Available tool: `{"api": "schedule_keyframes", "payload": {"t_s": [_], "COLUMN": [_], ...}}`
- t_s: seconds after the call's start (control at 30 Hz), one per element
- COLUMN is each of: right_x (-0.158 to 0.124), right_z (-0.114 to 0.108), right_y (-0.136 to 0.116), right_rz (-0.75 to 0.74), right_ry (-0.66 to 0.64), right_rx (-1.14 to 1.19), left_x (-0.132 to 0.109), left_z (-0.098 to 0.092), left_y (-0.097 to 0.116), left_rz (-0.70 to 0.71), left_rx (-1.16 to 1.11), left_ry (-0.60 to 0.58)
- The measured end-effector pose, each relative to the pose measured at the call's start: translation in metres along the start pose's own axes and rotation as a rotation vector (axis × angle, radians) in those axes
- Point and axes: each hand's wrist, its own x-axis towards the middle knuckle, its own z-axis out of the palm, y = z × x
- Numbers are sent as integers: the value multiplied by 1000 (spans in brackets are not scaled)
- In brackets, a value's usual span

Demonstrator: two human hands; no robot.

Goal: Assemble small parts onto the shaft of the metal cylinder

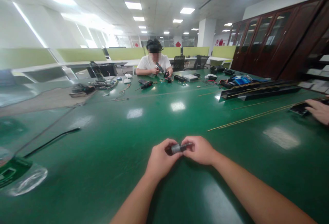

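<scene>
"Forearms [140, 196] nearest; where's the metal cylinder [176, 148]?"
"Over the bench [102, 169], left hand [160, 159] curled around it, right hand [200, 150] pinching its thin shaft [185, 146]."
"Danger?"
"Slack pinch could let it drop and roll."

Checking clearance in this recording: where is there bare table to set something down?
Bare tabletop lies between the left hand and the black cable, and ahead of that hand toward the red-black tool. Crowded at far right: thin rods, black channels, another person's hand.
</scene>
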Motion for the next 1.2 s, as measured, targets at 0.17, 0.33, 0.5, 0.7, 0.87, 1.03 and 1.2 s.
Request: {"api": "schedule_keyframes", "payload": {"t_s": [0.17,0.33,0.5,0.7,0.87,1.03,1.2], "right_x": [0,2,1,0,1,1,2], "right_z": [0,3,2,2,2,0,0], "right_y": [-1,3,3,1,1,-1,-1], "right_rz": [2,9,-32,-53,-73,-58,-20], "right_ry": [27,77,69,59,69,61,39], "right_rx": [40,162,143,114,123,143,186], "left_x": [0,2,2,1,0,1,1], "left_z": [-2,-1,1,2,2,3,4], "left_y": [-2,-5,-4,-1,-1,-6,-9], "left_rz": [3,-5,0,10,16,2,-7], "left_rx": [-17,-23,-12,24,38,29,10], "left_ry": [2,-12,-17,-26,-18,9,20]}}
